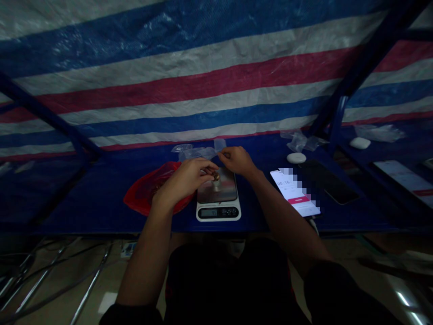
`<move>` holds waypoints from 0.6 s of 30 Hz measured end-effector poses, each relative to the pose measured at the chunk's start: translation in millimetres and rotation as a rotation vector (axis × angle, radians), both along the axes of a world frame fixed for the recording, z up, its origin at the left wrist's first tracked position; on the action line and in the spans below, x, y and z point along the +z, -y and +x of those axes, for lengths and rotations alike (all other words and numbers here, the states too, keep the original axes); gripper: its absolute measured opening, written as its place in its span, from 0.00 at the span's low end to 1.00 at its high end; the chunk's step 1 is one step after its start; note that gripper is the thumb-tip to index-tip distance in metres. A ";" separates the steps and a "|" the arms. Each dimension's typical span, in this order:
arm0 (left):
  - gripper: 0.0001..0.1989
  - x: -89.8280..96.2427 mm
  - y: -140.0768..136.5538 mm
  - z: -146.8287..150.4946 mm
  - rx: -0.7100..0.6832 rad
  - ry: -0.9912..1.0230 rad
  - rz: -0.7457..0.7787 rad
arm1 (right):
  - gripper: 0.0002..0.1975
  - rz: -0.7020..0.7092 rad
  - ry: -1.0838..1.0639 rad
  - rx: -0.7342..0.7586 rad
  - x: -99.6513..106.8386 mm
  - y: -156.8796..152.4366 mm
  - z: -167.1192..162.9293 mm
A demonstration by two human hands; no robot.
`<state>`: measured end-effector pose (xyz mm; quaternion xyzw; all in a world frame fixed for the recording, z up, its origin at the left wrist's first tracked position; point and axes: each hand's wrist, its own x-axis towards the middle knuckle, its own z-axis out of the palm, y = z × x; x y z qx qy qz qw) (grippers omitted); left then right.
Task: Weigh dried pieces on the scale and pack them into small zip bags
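The person's left hand (pixel 198 174) reaches over a kitchen scale (pixel 219 215), its fingers bent down at a small pale cup (pixel 215 184) that stands on the metal plate, with brown pieces (pixel 215 175) heaped at its top; whether those fingers are pinching a piece or only touching, I cannot tell. The right hand (pixel 239 161) is above the far right corner of the scale, its fingers curled together; whether they hold anything is too dim to tell. Left of the scale, partly behind the left forearm, an open red bag (pixel 135 201) lies on the blue table (pixel 101 194) with brownish contents. Clear plastic bags (pixel 198 153) lie just behind the scale. To the right are a lit phone (pixel 299 205), a dark phone (pixel 338 189) beside it and a white oval case (pixel 296 158). A striped sheet (pixel 203 85) hangs behind.
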<state>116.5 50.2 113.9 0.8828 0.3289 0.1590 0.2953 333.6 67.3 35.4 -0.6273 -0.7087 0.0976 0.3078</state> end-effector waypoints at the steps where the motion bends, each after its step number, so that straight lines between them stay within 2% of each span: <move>1: 0.12 -0.6 -0.2 -0.3 -0.007 0.002 0.006 | 0.21 -0.001 -0.001 -0.002 -0.1 -0.1 0.1; 14: 0.11 -9.1 -1.6 4.5 -0.051 0.091 0.059 | 0.21 -0.033 -0.001 -0.002 1.6 -1.0 0.6; 18: 0.10 -12.0 -3.1 4.2 -0.044 0.110 0.064 | 0.19 -0.062 -0.056 0.052 1.9 -1.6 7.7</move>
